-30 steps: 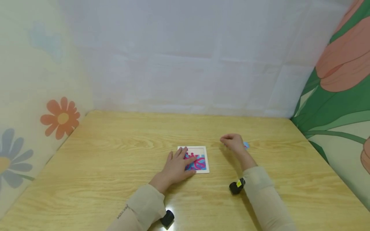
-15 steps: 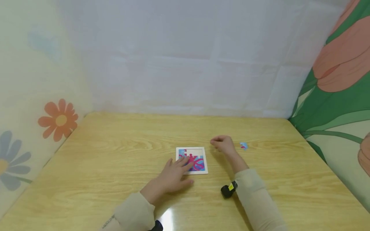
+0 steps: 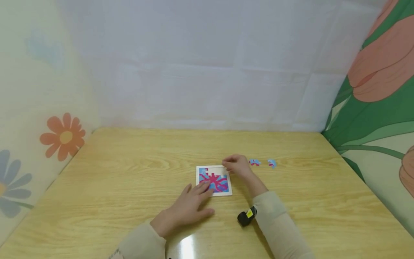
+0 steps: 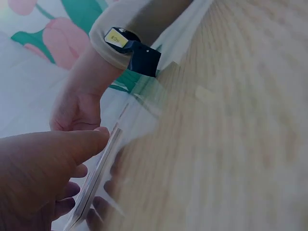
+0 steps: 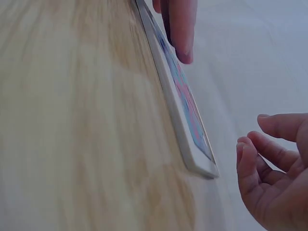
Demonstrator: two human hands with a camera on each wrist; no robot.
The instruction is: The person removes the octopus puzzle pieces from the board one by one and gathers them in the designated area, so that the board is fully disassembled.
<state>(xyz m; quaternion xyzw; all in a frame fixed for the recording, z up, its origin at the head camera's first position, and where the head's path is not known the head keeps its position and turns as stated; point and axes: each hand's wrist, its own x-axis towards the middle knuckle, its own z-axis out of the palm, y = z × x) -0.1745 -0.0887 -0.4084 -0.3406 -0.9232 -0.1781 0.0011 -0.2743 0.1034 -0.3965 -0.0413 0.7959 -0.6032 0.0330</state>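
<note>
A square jigsaw puzzle (image 3: 221,185) with a pink shape on blue lies in a white frame (image 3: 198,176) on the table. Part of its top row shows bare backing. My left hand (image 3: 189,205) rests its fingers on the puzzle's lower left, thumb spread out. Over the frame's upper right corner hovers my right hand (image 3: 237,166). In the right wrist view its fingers (image 5: 248,161) bend loosely, apart from the thumb, with nothing visible between them. Just beyond that hand lie two loose puzzle pieces, a nearer piece (image 3: 254,162) and a farther piece (image 3: 272,163).
The wooden table (image 3: 139,154) extends around the frame. A white cloth (image 3: 207,72) hangs behind it, with flower-printed panels at both sides. A black wrist camera (image 3: 245,217) sits at my right sleeve, close over the tabletop.
My right hand has moved left to the frame's corner, uncovering the nearer loose piece. My left hand has slid back toward me, baring more of the puzzle.
</note>
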